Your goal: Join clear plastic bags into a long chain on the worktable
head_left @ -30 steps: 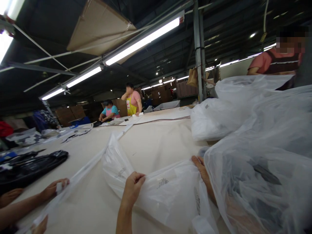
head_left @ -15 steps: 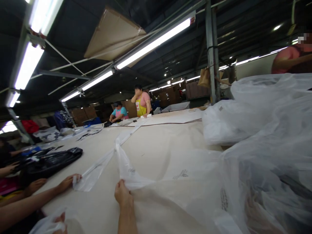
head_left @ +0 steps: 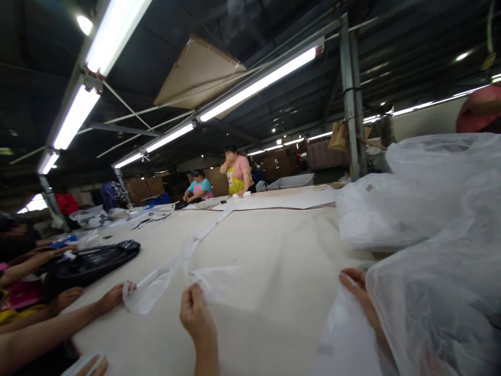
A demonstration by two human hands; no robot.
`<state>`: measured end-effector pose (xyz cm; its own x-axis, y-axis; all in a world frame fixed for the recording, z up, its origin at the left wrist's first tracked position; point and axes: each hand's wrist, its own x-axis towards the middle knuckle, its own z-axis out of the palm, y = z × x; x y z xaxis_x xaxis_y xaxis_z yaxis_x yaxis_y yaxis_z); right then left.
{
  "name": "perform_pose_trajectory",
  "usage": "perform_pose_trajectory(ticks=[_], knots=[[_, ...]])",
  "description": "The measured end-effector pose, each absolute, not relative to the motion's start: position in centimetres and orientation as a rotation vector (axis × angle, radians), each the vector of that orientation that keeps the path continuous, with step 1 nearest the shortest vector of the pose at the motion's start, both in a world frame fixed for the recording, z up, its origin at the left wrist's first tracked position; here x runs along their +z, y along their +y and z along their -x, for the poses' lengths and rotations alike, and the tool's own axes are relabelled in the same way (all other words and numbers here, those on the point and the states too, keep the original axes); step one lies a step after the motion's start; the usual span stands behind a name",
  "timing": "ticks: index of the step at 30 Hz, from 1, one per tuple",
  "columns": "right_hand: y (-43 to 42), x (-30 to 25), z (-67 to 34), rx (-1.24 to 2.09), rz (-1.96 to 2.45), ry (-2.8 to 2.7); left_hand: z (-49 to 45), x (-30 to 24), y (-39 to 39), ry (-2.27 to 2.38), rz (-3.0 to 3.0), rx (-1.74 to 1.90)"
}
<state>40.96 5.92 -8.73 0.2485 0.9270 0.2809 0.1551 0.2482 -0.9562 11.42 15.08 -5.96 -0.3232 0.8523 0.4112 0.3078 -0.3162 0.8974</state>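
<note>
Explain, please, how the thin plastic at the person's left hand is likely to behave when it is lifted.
The thin plastic is probably floppy, since it bends and bunches just beyond the left hand. It is likely light for its size, because the pale table shows through it. It might feel slippery, as it looks like smooth film, though blur makes this less sure.

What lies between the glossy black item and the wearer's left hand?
In the head view, a co-worker's hand and the translucent plastic it holds lie between the glossy black item and the left hand.
</note>
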Motion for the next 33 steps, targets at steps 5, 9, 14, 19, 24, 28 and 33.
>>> perform_pose_trajectory(ticks=[5,9,14,19,24,28,33], knots=[[4.2,-8.6,-39.3,0.855,1.245,-1.252,-18.5,-6.0,11.7,0.993,-1.801,1.410],[3.6,-7.8,-35.9,0.947,1.134,-1.375,-22.1,-6.9,8.9,0.776,-1.786,1.136],[3.9,-8.2,-34.6,1.113,1.010,-1.192,-22.9,-7.3,7.9,0.528,-1.644,1.080],[4.8,-9.5,-35.8,0.862,1.233,-1.206,-22.3,-7.4,8.4,0.681,-1.711,1.052],[3.8,-8.3,-35.3,1.023,1.118,-1.358,-20.6,-8.1,10.6,1.003,-2.361,0.874],[2.5,-6.0,-35.0,1.219,1.029,-1.284,-18.8,-7.3,12.0,1.090,-2.501,0.838],[2.5,-4.9,-37.0,1.007,1.152,-0.952,-17.3,-5.6,12.0,0.998,-2.312,1.027]])
